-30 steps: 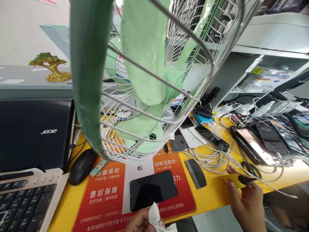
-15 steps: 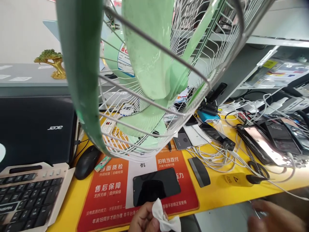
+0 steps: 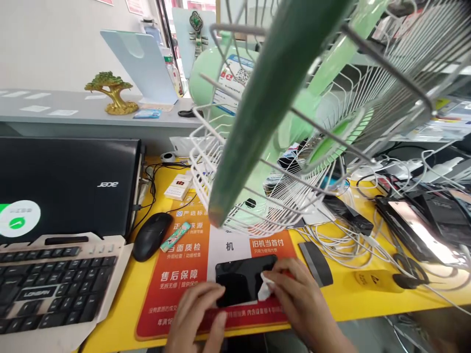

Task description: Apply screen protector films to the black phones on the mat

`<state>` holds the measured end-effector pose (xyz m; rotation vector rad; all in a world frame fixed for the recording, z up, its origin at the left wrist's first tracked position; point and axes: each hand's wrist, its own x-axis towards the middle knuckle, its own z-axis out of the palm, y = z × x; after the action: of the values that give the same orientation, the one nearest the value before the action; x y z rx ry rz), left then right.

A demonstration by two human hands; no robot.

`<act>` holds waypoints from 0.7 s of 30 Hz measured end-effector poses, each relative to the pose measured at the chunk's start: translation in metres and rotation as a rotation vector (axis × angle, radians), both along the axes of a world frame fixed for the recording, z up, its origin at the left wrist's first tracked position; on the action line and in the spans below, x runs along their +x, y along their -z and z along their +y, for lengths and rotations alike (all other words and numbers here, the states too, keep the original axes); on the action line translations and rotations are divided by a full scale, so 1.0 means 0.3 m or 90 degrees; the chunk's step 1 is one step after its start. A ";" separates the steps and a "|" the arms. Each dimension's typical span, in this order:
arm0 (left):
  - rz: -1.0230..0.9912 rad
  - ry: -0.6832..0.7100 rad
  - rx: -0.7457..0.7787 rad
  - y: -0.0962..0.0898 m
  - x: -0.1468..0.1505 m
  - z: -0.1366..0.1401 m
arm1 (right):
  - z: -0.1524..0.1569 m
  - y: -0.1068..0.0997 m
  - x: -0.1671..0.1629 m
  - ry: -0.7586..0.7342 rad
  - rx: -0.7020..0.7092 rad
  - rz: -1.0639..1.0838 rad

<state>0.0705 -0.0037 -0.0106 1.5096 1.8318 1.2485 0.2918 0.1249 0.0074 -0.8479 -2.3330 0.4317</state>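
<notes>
A black smartphone point(image 3: 239, 277) lies face up on the red and white printed mat point(image 3: 154, 314). My right hand point(image 3: 300, 294) pinches a crumpled white wipe point(image 3: 265, 287) and presses it against the phone's right end. At the opposite end is my left hand point(image 3: 196, 316), thumb and fingers apart, its fingertips touching or just beside the phone's left edge. It holds nothing.
A green fan point(image 3: 257, 137) with a wire guard hangs close over the mat. Left are a mouse point(image 3: 152, 236), a keyboard point(image 3: 69, 279) and an Acer laptop point(image 3: 66, 181). Right are a black squeegee-like card point(image 3: 316, 264), cables point(image 3: 338, 245), scissors point(image 3: 410, 267) and a yellow-handled screwdriver point(image 3: 379, 281).
The white wipe has passed from my left hand to my right, which has come in from the lower right onto the phone. My left hand now rests at the phone's left end. The view has shifted.
</notes>
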 end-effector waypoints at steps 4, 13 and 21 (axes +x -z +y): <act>0.411 0.020 0.008 0.008 -0.112 0.054 | 0.049 0.063 0.014 0.064 0.017 -0.053; 0.469 0.055 -0.069 0.014 -0.114 0.088 | -0.024 0.069 -0.235 0.047 0.011 -0.023; 0.481 0.044 -0.062 0.028 -0.121 0.088 | -0.007 0.045 -0.253 0.024 0.015 -0.072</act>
<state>0.0341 0.0227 -0.0189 2.1487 2.2014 0.5604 0.2158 0.1226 -0.0060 -0.9258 -2.4151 0.3479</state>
